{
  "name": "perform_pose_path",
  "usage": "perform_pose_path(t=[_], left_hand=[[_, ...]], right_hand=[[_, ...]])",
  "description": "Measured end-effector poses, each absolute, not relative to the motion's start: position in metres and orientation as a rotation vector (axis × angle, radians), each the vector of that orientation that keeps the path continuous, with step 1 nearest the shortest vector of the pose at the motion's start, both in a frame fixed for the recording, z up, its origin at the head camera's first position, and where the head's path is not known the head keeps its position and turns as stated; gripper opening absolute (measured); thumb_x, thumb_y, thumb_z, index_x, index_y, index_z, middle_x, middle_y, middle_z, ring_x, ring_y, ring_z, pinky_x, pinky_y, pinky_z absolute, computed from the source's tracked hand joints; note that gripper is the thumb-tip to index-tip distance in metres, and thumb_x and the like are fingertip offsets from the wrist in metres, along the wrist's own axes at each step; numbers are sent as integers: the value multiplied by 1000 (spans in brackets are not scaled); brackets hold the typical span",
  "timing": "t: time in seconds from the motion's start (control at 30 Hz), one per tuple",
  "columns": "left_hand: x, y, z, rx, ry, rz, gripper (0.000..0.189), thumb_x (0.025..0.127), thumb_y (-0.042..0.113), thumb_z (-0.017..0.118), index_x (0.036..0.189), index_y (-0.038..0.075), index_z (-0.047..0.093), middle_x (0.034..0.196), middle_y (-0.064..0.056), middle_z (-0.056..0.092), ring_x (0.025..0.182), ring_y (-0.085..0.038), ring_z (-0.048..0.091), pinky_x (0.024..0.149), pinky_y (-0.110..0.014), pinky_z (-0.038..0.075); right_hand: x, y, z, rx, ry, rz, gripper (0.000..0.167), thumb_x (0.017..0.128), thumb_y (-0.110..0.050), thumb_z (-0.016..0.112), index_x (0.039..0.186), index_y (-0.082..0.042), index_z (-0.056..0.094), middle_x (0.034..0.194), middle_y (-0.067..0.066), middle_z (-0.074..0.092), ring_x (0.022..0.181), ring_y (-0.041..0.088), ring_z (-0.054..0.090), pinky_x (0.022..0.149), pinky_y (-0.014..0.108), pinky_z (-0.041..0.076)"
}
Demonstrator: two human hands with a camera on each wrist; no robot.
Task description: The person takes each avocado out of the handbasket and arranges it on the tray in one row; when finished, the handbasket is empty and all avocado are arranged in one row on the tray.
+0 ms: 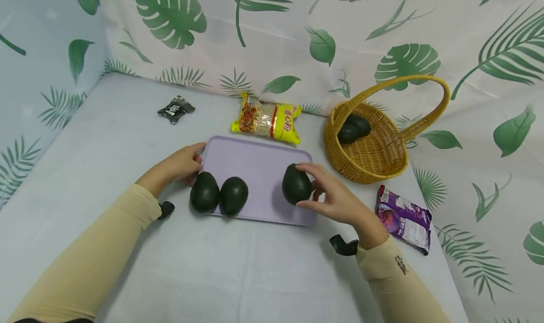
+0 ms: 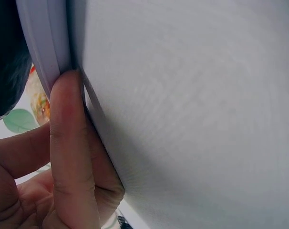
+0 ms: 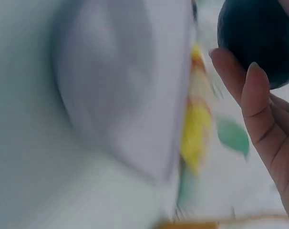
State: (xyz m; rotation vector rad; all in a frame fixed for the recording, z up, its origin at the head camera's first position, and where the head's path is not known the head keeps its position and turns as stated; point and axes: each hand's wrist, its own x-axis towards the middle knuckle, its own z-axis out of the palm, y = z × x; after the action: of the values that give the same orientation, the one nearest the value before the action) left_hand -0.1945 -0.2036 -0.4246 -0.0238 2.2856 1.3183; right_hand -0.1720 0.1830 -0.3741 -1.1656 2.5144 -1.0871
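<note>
My right hand point(image 1: 335, 195) holds a dark green avocado point(image 1: 296, 184) between thumb and fingers, above the right part of the lilac tray point(image 1: 263, 172). In the right wrist view this avocado point(image 3: 254, 43) is off the tray's surface. Two more avocados, one at the tray's left corner point(image 1: 205, 192) and another beside it point(image 1: 233, 196), lie along the near edge. My left hand point(image 1: 180, 165) touches the tray's left side. The left wrist view has one fairly straight finger point(image 2: 70, 138) against the tray's edge point(image 2: 44, 38); other fingers are partly hidden.
A yellow wicker basket point(image 1: 369, 162) with dark avocados point(image 1: 353, 129) inside stands at the back right, its handle arching high. Behind the tray lies a yellow food bag point(image 1: 267, 119). A purple packet point(image 1: 403, 219) lies at the right, a small black packet point(image 1: 175, 109) at the back left.
</note>
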Motion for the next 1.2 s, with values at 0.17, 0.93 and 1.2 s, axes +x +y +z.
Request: perform_pose_path(t=[0.17, 0.93, 1.2], left_hand=[[-194, -203, -425, -28, 2278, 1322, 74, 97, -5, 47, 159, 4, 9, 105, -17, 42, 83, -24, 53, 59, -33, 60], [-196, -205, -430, 1, 2289, 1332, 73, 95, -5, 46, 158, 3, 11, 107, -19, 43, 75, -20, 51, 57, -32, 59], [-196, -206, -430, -8, 2313, 1314, 74, 94, -3, 47, 158, 4, 12, 107, -19, 45, 72, -21, 54, 56, -32, 59]], right_hand=[[-158, 156, -402, -1189, 2428, -1080, 78, 82, -18, 82, 148, -10, 40, 148, 8, 41, 83, 17, 59, 66, 30, 58], [-149, 123, -429, -1052, 2489, -1003, 79, 83, -28, 81, 148, -14, 40, 146, 3, 42, 80, 20, 60, 67, 25, 57], [-150, 123, -432, -1061, 2476, -1031, 81, 82, -28, 82, 149, -13, 39, 147, 5, 41, 79, 19, 61, 68, 28, 58]])
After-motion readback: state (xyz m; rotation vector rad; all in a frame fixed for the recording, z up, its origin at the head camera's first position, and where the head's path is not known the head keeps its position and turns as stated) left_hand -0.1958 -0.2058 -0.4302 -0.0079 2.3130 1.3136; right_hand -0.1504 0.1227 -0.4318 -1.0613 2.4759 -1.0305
